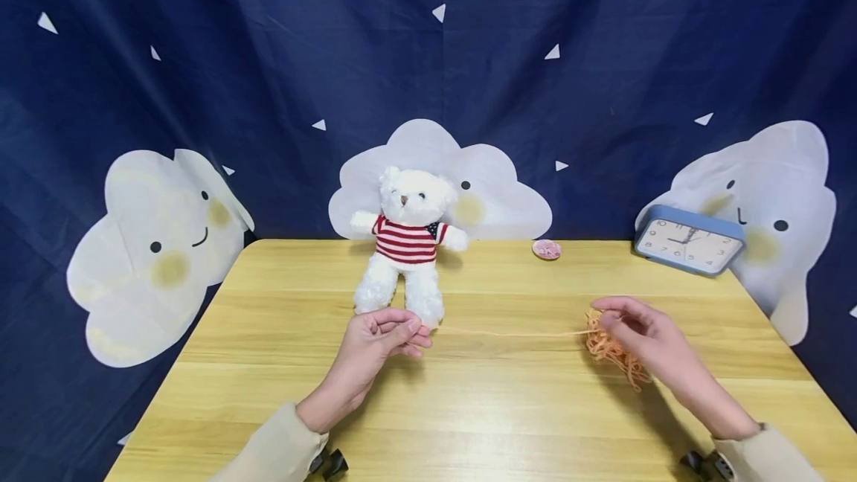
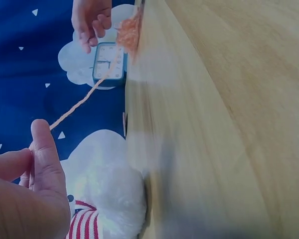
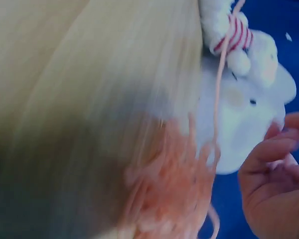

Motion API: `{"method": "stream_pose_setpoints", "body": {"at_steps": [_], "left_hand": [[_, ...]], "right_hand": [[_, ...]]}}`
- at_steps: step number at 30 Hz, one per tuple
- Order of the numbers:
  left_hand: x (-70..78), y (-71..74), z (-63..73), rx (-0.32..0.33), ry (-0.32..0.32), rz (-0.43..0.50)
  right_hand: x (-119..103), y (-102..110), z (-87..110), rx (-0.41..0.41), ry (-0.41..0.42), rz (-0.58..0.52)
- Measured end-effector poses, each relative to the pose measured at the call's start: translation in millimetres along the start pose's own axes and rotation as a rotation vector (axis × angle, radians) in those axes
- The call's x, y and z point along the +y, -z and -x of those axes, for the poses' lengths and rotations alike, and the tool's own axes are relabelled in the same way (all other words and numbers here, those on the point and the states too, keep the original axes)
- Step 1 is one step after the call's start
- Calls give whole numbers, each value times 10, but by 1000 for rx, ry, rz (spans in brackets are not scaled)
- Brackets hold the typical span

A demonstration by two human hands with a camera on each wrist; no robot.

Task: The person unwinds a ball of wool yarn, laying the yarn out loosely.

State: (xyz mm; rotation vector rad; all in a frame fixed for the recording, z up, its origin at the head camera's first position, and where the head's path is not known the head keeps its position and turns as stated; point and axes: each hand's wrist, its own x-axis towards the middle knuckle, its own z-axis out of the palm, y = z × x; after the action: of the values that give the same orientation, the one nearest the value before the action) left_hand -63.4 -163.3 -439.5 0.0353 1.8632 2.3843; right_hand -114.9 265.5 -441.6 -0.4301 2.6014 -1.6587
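Observation:
My left hand [image 1: 383,339] pinches the end of an orange yarn strand [image 1: 509,334] between thumb and fingers, in front of the teddy bear's feet. Across the table the strand runs fairly straight to a loose tangle of orange yarn [image 1: 612,352] at the right. Over that tangle, my right hand [image 1: 649,333] overlaps it in the head view. Both wrist views show the right hand beside the yarn, its fingers loosely bent with nothing held in them. The right wrist view has the tangle [image 3: 172,186] blurred, with the strand rising from it.
A white teddy bear [image 1: 405,244] in a red-striped shirt sits at the back of the wooden table [image 1: 482,407]. Further right lie a small pink round object [image 1: 547,249] and a tilted blue clock [image 1: 689,240]. Behind hangs a dark blue curtain [image 1: 375,36] with clouds.

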Motion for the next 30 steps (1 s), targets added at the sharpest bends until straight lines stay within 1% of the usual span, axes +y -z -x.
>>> {"method": "stream_pose_setpoints", "body": {"at_steps": [5, 8, 12, 16, 20, 23, 28, 30], "left_hand": [[22, -31, 16, -7, -10, -12], [32, -50, 15, -8, -9, -15], [36, -70, 14, 1, -4, -5], [43, -90, 16, -4, -10, 0], [48, -98, 11, -10, -16, 1], [50, -92, 6, -13, -18, 1], [50, -61, 1, -7, -20, -3], [49, -45, 1, 3, -20, -5]], "right_hand": [[-142, -327, -76, -94, 139, 9], [-203, -491, -108, -169, 168, 27], [-259, -662, -155, -279, 113, 7], [-273, -792, -210, -335, 58, -10], [-260, -903, -252, -361, 31, -22], [-261, -949, -260, -374, 19, -39], [-292, -938, -245, -380, 7, -69], [-313, -910, -235, -372, 4, -59]]}}
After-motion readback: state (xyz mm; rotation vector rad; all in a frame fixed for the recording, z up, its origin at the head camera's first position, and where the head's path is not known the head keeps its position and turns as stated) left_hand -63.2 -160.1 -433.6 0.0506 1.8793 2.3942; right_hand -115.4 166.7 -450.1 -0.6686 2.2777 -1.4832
